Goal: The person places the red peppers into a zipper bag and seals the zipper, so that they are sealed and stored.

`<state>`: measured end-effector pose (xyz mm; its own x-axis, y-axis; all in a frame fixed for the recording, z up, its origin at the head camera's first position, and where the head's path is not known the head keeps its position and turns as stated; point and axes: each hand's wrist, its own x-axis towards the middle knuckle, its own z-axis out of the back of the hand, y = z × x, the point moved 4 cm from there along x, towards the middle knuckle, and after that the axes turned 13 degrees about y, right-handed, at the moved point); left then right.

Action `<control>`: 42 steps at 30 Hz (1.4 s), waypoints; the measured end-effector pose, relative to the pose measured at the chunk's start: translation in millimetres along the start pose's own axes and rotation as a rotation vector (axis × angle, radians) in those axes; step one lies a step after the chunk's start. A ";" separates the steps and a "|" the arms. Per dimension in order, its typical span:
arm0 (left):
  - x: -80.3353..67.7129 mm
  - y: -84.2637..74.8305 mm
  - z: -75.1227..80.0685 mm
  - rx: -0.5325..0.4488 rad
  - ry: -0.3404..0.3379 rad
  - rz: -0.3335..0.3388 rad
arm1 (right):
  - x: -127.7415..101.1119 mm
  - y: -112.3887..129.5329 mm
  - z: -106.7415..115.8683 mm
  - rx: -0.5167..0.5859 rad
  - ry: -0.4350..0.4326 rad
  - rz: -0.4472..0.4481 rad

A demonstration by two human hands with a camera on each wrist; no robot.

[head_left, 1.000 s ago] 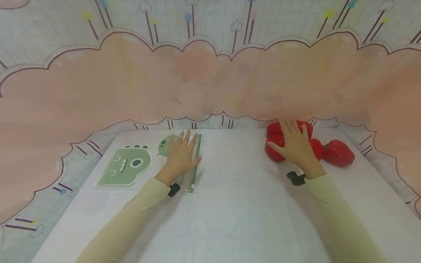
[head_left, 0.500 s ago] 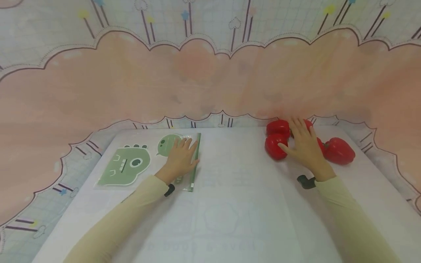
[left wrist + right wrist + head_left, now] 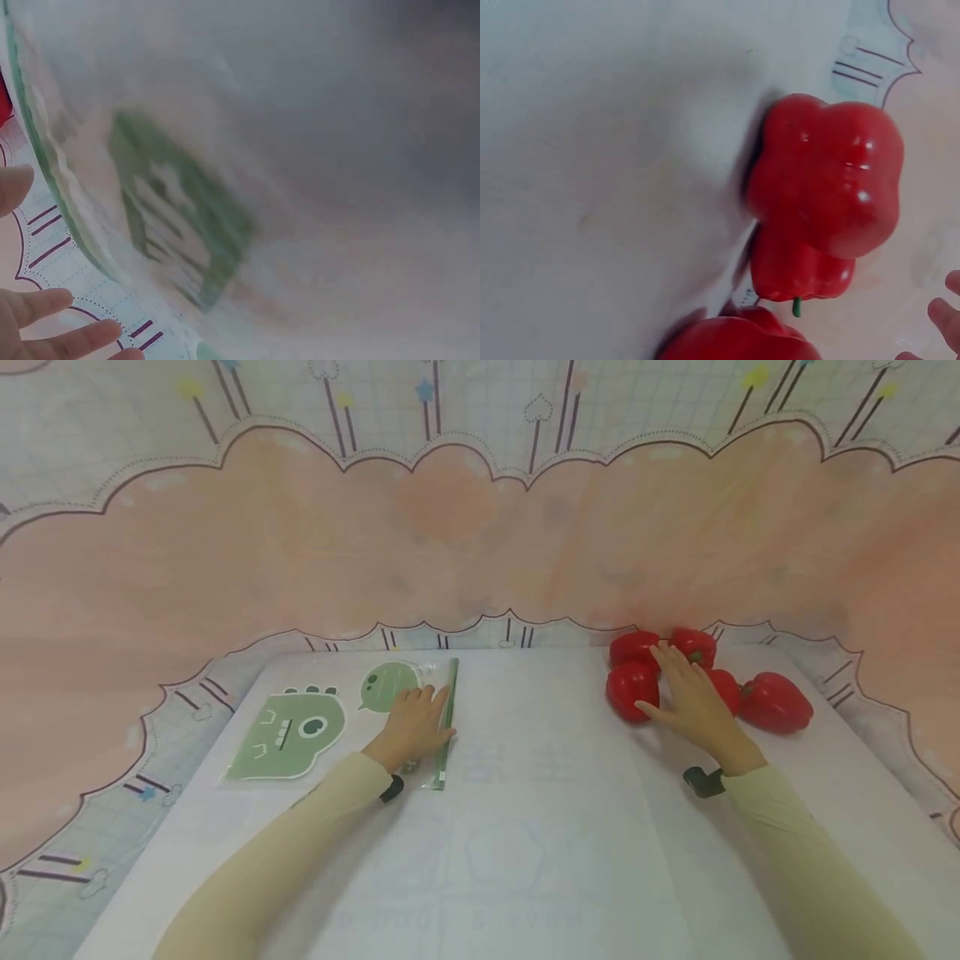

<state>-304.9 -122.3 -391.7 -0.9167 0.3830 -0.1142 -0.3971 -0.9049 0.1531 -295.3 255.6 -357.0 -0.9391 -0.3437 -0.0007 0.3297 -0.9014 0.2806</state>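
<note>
Glossy, lobed red peppers [image 3: 727, 688]

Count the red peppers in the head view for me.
5: back-left pepper, front-left pepper, back-right pepper, middle pepper partly covered by the right hand, and far-right pepper. The hand could hide another.

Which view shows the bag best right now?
The head view: it takes in most of the bag, with its cartoon print and green edge, though the left hand covers part. The left wrist view shows a close, largely blurred part; the right wrist view shows none of it.
</note>
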 end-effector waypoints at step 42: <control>26.4 -2.8 -3.9 0.087 0.210 -0.009 | 66.3 108.5 -44.1 0.016 0.078 0.366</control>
<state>-327.8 -110.4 -398.9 -0.8873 0.3358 -0.3161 -0.4158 -0.8789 0.2337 -317.5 123.5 -368.9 -0.7490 -0.6619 0.0291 0.6399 -0.7113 0.2909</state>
